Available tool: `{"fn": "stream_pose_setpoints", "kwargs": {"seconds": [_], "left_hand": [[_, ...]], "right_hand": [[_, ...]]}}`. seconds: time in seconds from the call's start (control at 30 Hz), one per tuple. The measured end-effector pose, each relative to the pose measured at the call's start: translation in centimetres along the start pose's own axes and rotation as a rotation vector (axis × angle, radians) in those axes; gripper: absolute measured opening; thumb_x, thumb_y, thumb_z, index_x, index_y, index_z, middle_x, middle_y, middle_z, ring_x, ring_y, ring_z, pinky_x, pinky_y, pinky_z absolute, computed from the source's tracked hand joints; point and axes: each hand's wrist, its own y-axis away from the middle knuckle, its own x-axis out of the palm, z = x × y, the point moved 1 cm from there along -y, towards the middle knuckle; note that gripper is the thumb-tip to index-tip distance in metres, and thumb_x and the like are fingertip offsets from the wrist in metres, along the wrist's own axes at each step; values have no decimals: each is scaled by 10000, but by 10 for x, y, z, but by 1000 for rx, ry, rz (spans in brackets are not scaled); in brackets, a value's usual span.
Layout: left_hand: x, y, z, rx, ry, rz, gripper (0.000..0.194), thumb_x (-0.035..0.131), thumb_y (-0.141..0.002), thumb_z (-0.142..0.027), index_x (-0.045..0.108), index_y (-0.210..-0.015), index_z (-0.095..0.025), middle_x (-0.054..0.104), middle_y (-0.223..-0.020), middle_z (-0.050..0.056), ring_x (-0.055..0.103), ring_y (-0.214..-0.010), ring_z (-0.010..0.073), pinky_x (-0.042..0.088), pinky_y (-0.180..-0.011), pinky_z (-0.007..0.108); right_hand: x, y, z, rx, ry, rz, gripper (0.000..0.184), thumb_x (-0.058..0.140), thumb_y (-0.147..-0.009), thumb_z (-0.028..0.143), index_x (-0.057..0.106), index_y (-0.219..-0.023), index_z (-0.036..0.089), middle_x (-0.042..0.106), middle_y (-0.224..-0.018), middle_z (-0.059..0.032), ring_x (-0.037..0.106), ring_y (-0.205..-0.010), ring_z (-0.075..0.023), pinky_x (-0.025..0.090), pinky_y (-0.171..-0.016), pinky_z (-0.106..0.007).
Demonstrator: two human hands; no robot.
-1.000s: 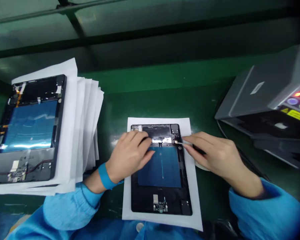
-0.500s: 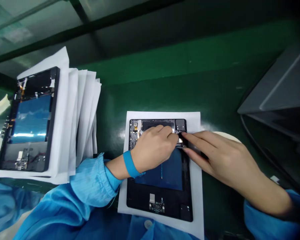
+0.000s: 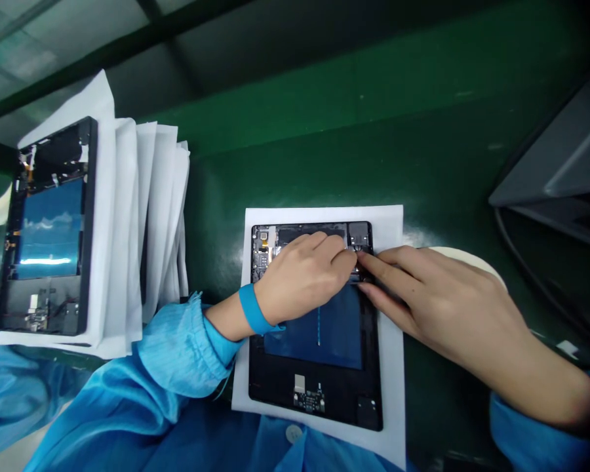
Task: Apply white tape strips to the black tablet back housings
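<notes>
An opened tablet (image 3: 319, 387) with a blue battery panel lies on a white sheet (image 3: 393, 367) on the green bench. My left hand (image 3: 302, 278) rests over its upper half, fingers bent and pressed together, tips at a small part near the top right corner. My right hand (image 3: 437, 301) comes in from the right. Its index fingertip meets the left fingertips at that same spot. A thin dark tool seems to lie under its fingers, mostly hidden. A white round object (image 3: 465, 259) shows behind the right hand.
At the left, a second opened tablet (image 3: 46, 229) sits on a fanned stack of white sheets (image 3: 152, 216). A grey machine (image 3: 565, 177) with a dark cable stands at the right edge. A raised green ledge runs along the back.
My view has swung left, so the grey machine slid toward the right edge. My left hand moved right across the tablet, and both hands' fingertips now meet at the top right corner.
</notes>
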Motion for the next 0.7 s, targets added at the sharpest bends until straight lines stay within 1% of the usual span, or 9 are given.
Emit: {"fn": "stream_pose_setpoints", "kwargs": {"seconds": [0.27, 0.4, 0.53, 0.7], "left_hand": [[2, 0, 0, -16, 44, -44, 229, 450, -1019, -147, 638, -888, -134, 630, -837, 55, 570, -755, 190, 463, -711, 321], [0, 2, -2, -10, 11, -55, 243, 451, -1014, -136, 655, -882, -131, 637, -831, 52, 574, -753, 185, 456, -697, 315], [-8, 6, -8, 32, -81, -24, 264, 425, -1004, -102, 683, -954, -92, 627, -814, 65, 582, -780, 191, 425, -653, 318], [-14, 11, -12, 45, -130, 49, 306, 396, -1020, -125, 691, -1084, -75, 643, -901, 96, 568, -838, 196, 398, -674, 327]], "right_hand": [[-3, 0, 8, 18, 81, 60, 300, 530, -980, 322, 687, -1116, 104, 677, -890, -47, 538, -715, -156, 374, -632, -322], [0, 4, 9, 25, 36, 59, 312, 547, -971, 348, 682, -1138, 121, 688, -950, -62, 559, -750, -157, 395, -650, -314], [1, 6, 8, 3, 34, 43, 321, 539, -978, 340, 651, -1175, 112, 695, -971, -64, 556, -755, -164, 390, -646, -311], [-4, 3, 12, -12, 105, 115, 353, 520, -975, 340, 635, -1199, 92, 689, -919, -73, 525, -726, -191, 370, -621, -338]]}}
